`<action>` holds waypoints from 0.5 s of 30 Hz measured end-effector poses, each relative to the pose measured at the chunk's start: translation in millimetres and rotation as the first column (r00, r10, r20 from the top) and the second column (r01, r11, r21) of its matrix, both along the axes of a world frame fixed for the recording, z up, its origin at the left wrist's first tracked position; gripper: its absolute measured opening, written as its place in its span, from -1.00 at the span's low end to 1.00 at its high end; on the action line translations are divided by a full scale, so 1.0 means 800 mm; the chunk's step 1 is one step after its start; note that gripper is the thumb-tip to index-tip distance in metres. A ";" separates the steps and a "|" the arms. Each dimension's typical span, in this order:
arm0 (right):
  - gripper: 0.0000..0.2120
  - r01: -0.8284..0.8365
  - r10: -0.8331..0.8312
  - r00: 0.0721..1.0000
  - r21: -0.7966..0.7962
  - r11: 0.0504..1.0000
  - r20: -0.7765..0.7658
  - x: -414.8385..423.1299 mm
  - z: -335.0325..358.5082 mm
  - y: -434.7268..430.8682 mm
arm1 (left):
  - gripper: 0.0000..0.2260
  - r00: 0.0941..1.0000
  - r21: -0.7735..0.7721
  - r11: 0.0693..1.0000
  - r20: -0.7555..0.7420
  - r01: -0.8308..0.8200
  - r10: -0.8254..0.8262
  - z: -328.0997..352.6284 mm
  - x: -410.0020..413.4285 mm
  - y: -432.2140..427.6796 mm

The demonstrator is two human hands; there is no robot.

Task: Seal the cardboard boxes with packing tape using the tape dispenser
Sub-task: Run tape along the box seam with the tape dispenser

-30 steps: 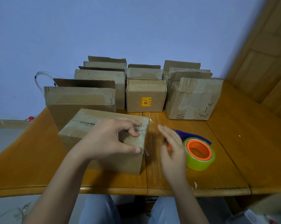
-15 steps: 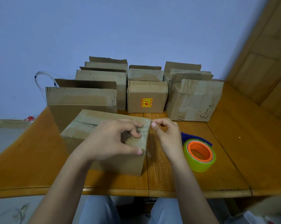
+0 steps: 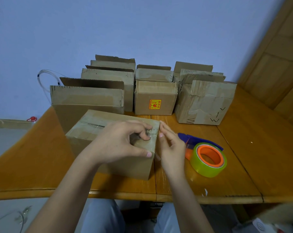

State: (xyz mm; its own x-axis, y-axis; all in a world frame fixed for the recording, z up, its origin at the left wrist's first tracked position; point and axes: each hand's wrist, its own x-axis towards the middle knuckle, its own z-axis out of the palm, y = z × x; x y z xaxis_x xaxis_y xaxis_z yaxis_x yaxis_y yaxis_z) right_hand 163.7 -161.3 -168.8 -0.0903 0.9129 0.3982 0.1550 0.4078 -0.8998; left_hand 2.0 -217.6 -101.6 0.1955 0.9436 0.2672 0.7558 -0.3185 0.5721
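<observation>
A closed cardboard box [image 3: 91, 130] lies in front of me on the wooden table [image 3: 243, 165], with clear tape along its top seam. My left hand [image 3: 122, 143] holds the box's right end, curled fingers on the taped top and thumb on the front face. My right hand [image 3: 171, 147] is against the box's right side, its fingers fairly straight and touching the tape at the top edge. A loose tape end sticks out at the front right corner. The tape dispenser [image 3: 208, 158], with a green roll, orange core and blue handle, lies on the table right of my right hand.
Several other cardboard boxes [image 3: 155, 100] stand in rows at the back of the table, some with raised flaps. A wooden door [image 3: 277, 64] is at the right. A clear tube [image 3: 44, 78] loops behind the left boxes. My knees are under the table's front edge.
My right hand moved from above the table by the dispenser to the box's top right corner, then spread its fingers along the right side. My left hand stayed on the box.
</observation>
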 end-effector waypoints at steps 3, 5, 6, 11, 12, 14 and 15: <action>-0.46 -0.110 0.111 0.990 -0.020 0.994 0.091 0.008 -0.004 -0.005 | -0.56 1.000 0.020 1.000 0.007 -0.007 0.007 0.000 0.001 -0.001; -0.37 -0.147 0.147 0.977 -0.013 0.989 0.153 0.013 -0.005 -0.006 | -0.56 1.000 0.025 1.000 0.010 -0.012 0.012 0.000 0.001 -0.002; -0.34 -0.162 0.162 0.973 -0.013 0.987 0.167 0.016 -0.006 -0.006 | -0.57 1.000 0.022 1.000 0.009 -0.013 0.013 0.000 0.001 -0.002; -0.32 -0.263 0.267 0.954 -0.041 0.964 0.139 0.036 -0.011 -0.013 | -0.57 1.000 -0.003 1.000 0.003 -0.016 0.016 0.000 0.002 -0.002; -0.34 -0.268 0.270 0.955 -0.037 0.963 0.126 0.041 -0.010 -0.017 | -0.55 1.000 -0.006 1.000 0.001 -0.018 0.018 0.000 0.002 -0.001; -0.43 -0.235 0.235 0.970 -0.012 0.972 0.055 0.049 -0.006 -0.028 | -0.55 1.000 -0.012 1.000 0.004 -0.022 0.022 0.001 0.002 -0.002; -0.49 -0.207 0.207 0.978 0.000 0.978 0.004 0.052 -0.003 -0.035 | -0.56 1.000 -0.012 1.000 0.007 -0.019 0.019 0.001 0.002 -0.002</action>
